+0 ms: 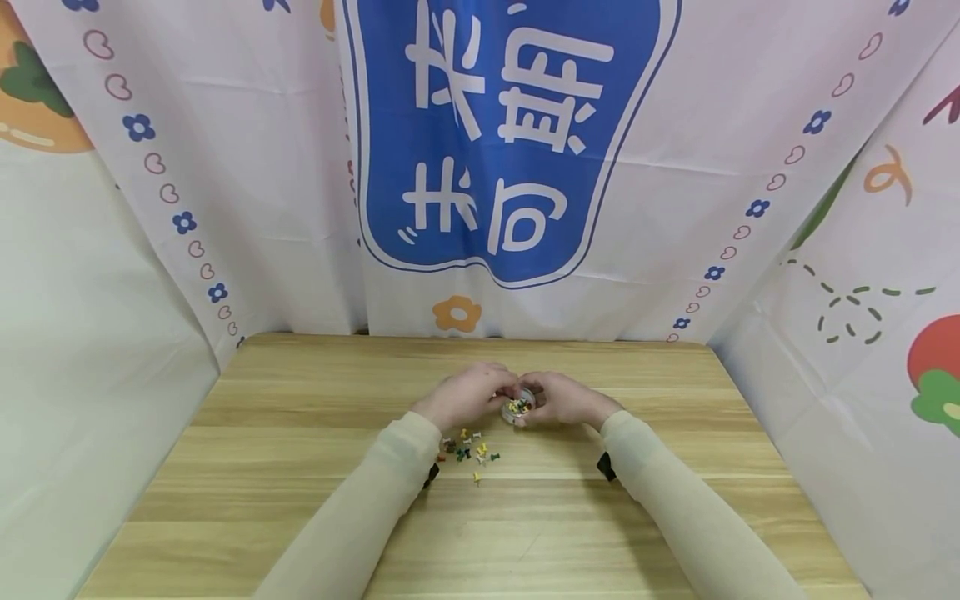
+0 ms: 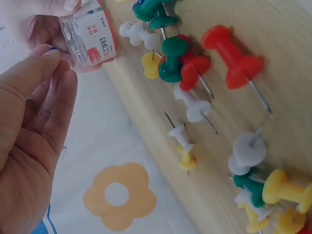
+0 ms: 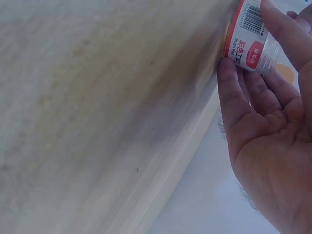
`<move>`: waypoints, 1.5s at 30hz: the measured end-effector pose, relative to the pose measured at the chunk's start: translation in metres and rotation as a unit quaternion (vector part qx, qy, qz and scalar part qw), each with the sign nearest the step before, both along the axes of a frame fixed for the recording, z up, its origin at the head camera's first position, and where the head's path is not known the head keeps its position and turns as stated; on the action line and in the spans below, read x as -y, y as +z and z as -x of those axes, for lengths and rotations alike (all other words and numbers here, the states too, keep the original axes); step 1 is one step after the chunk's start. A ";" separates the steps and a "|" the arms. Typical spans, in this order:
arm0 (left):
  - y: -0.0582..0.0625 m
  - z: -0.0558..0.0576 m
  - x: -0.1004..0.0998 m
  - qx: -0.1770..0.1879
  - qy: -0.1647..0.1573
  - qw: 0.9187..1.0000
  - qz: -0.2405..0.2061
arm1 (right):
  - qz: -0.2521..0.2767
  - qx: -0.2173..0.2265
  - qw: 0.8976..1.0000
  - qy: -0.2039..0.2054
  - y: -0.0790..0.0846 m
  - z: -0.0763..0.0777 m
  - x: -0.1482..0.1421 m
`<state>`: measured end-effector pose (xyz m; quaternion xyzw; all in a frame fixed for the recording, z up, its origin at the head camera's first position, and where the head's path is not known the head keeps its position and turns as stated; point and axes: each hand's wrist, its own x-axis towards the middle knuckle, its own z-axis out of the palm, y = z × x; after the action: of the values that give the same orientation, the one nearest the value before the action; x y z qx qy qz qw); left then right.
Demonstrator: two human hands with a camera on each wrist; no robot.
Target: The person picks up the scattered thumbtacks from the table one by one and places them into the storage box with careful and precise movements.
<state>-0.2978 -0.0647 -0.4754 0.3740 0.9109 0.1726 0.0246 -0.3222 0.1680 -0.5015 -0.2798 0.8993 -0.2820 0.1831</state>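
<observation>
My right hand (image 1: 562, 398) grips a small clear plastic jar (image 3: 251, 41) with a white and red push-pin label. In the head view, colored push pins (image 1: 519, 406) show inside its open mouth. Close to the jar's mouth, my left hand (image 2: 34, 112) pinches a push pin (image 2: 52, 48) between thumb and fingertips. Only a bit of blue shows of that pin. Loose push pins (image 1: 476, 446) in red, green, white and yellow lie scattered on the table beside the left wrist. A red push pin (image 2: 233, 56) stands out large in the left wrist view.
Both hands work over a wood-grain table (image 1: 300, 467). Printed white cloth (image 1: 300, 208) hangs behind it and along both sides. Dark bands or devices (image 1: 606, 467) sit under the wrists.
</observation>
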 end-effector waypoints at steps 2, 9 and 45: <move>0.000 0.000 -0.001 0.001 -0.005 1.000 -0.002 | 0.000 -0.002 1.000 -0.001 0.000 0.000 0.000; 0.000 0.000 0.008 0.015 -0.009 1.000 -0.015 | 0.013 0.012 1.000 -0.001 -0.001 0.001 0.000; 0.001 0.005 0.076 -0.016 -0.065 0.983 0.172 | 0.035 0.052 0.998 -0.012 -0.004 0.001 -0.001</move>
<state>-0.3029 -0.1408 -0.4742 0.4249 0.9012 0.0051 0.0855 -0.3228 0.1691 -0.5054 -0.2597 0.8813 -0.3299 0.2166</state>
